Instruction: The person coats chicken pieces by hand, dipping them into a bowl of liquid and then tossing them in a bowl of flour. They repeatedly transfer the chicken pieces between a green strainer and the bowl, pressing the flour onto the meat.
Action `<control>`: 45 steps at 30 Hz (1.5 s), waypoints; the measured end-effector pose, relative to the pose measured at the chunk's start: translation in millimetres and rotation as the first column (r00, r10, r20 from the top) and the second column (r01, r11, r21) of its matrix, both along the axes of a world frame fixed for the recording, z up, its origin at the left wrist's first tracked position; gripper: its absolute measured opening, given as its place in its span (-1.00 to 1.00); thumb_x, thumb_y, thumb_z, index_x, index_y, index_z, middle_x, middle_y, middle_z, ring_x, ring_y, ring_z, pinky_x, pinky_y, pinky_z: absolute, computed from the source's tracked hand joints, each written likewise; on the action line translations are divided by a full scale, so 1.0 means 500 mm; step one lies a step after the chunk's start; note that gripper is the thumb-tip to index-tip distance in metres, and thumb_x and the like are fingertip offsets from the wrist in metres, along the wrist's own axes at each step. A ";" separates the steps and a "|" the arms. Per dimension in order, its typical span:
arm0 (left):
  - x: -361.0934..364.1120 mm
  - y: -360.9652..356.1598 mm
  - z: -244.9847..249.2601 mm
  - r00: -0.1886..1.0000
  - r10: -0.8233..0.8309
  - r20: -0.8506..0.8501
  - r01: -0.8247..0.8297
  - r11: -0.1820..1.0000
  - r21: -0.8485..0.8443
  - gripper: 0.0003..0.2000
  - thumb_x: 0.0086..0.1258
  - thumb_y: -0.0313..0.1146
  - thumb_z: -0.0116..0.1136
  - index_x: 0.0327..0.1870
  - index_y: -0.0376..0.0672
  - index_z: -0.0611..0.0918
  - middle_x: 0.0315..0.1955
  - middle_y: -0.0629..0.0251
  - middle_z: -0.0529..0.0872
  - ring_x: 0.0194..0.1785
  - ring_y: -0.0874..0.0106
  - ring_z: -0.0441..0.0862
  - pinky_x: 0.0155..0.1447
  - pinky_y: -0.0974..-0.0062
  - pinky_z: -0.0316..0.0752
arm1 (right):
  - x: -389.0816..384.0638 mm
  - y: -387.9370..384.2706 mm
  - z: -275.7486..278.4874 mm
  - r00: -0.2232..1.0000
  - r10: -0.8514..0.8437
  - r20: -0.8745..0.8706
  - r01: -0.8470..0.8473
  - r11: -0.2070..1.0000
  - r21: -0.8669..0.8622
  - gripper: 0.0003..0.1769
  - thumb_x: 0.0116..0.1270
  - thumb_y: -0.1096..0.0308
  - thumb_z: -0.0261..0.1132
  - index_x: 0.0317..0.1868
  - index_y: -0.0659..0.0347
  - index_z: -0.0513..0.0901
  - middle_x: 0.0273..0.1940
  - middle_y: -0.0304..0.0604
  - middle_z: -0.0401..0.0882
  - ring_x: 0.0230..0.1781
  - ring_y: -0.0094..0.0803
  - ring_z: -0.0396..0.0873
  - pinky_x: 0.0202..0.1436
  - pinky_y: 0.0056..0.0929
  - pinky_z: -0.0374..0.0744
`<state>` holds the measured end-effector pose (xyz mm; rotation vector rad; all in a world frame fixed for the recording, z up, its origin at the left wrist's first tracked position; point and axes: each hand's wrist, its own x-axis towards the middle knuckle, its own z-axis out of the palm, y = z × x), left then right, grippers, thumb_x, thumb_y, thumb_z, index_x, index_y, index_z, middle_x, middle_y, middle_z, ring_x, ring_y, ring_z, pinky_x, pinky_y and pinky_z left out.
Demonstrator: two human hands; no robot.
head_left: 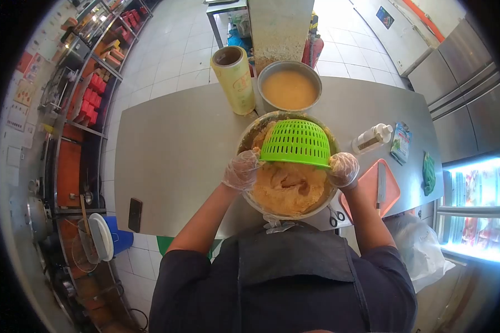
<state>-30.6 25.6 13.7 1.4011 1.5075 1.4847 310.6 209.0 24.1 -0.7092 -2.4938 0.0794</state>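
Observation:
A green plastic colander [296,142] is tipped upside down over a large metal bowl [249,133] full of orange-yellow mash [286,188]. My left hand [240,169], in a clear glove, grips the colander's rim on the left side. My right hand [344,169], gloved too, grips the rim on the right. Both hands hold the colander just above the mash. The bowl stands at the near edge of a steel table [172,150].
Behind the bowl are a second metal bowl [289,86] of smooth orange liquid and a roll of cling film [234,79]. To the right lie a bottle [372,137], a packet [400,142], an orange board with a knife [381,186], scissors [335,217] and a green cloth [429,173]. A phone [135,215] lies at the left.

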 end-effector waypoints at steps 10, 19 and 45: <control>0.007 0.000 0.047 0.756 -0.180 0.630 0.216 0.976 0.020 -0.73 0.53 -0.29 0.30 0.12 -0.20 0.61 -0.06 0.45 0.70 -0.09 0.65 0.62 -0.09 0.63 0.54 | 0.015 -0.019 0.034 0.997 0.076 -0.006 -0.075 0.989 0.129 -0.82 -0.01 0.33 0.43 -0.36 0.06 0.64 -0.37 -0.08 0.61 -0.34 0.00 0.59 -0.28 0.01 0.52; -0.013 0.062 0.150 0.842 0.202 -0.501 -0.016 0.936 0.350 -0.65 0.62 -0.24 0.18 0.23 -0.31 0.61 0.03 0.32 0.72 0.03 0.54 0.66 0.09 0.47 0.60 | -0.041 0.056 0.108 0.960 -0.281 -0.003 0.266 0.904 0.335 -0.87 0.18 0.27 0.38 -0.36 0.10 0.64 -0.43 -0.06 0.59 -0.42 0.01 0.58 -0.34 0.00 0.53; 0.024 0.131 -0.061 0.881 0.454 0.132 -0.147 0.528 -0.836 -0.37 0.68 0.18 -0.24 0.50 -0.12 0.44 0.45 0.01 0.49 0.48 -0.01 0.42 0.50 0.19 0.33 | -0.234 0.102 0.229 0.867 -0.489 0.091 -0.039 -0.250 -0.968 -0.44 0.53 -0.14 0.16 0.28 0.11 0.48 0.23 0.02 0.64 0.12 -0.10 0.60 0.35 -0.06 0.46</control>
